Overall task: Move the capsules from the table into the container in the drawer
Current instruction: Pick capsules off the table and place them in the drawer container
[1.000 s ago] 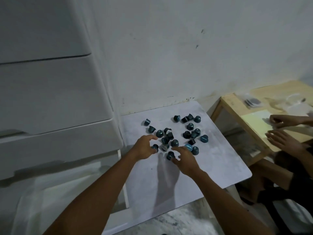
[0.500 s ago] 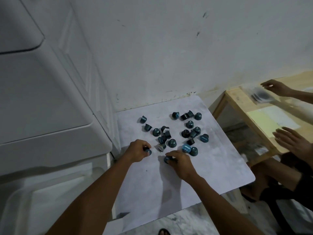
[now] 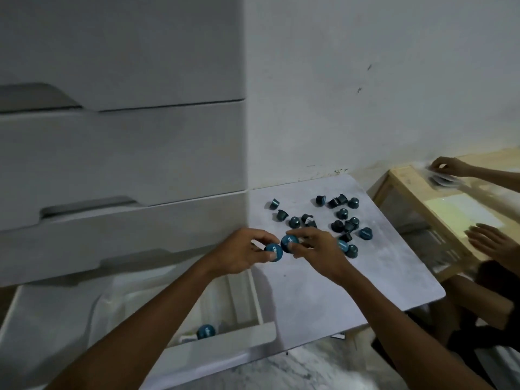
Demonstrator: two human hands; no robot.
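Several dark blue capsules point(image 3: 342, 213) lie scattered on the white table point(image 3: 323, 285). My left hand point(image 3: 242, 256) grips one blue capsule point(image 3: 273, 251) by its rim, lifted near the table's left edge. Close beside it, my right hand point(image 3: 316, 249) pinches a second blue capsule point(image 3: 289, 242). The two held capsules almost touch. Below, the bottom drawer point(image 3: 225, 343) stands pulled out with a clear container point(image 3: 157, 302) inside it. One blue capsule point(image 3: 206, 331) lies in the container near the drawer's front.
A white drawer unit point(image 3: 121, 153) with its upper drawers closed fills the left side. At the right stands a wooden table point(image 3: 408, 190) where another person's hands point(image 3: 491, 242) handle papers and packets. Marbled floor lies below the table's front edge.
Both hands have closed on capsules and lifted them off the table, moving left toward the drawer. The view has swung left and down, showing the open drawer and container.
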